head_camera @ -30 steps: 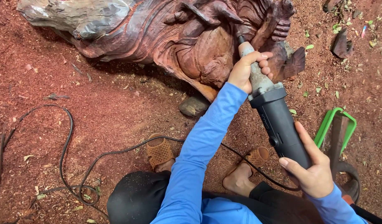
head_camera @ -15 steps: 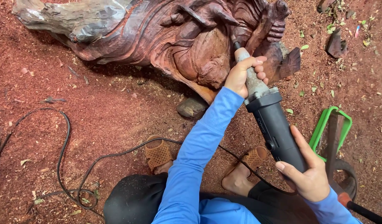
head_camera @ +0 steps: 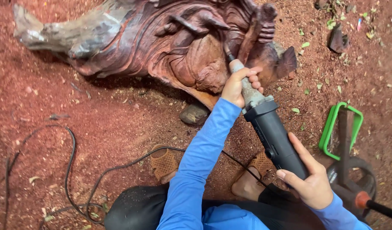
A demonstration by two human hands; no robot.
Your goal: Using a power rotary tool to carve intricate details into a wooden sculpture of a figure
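A large reddish-brown wood carving (head_camera: 162, 47) lies on the red, sawdust-covered ground. I hold a long black and grey power die grinder (head_camera: 270, 127) with both hands. My left hand (head_camera: 240, 85), in a blue sleeve, grips its grey neck close to the carving. My right hand (head_camera: 308, 181) holds the black rear body. The grinder's thin bit touches a groove in the carved wood near the middle right of the piece.
A black power cord (head_camera: 76, 170) loops over the ground at lower left. My sandalled feet (head_camera: 164, 164) rest below the carving. A green-framed tool with a round black part (head_camera: 342, 140) lies at right. Small wood chunks (head_camera: 337, 40) and leaves lie scattered.
The view has shifted, so the carving and grinder sit slightly lower and further right. Both hands keep the same grip on the grinder, with its tip still at the carving.
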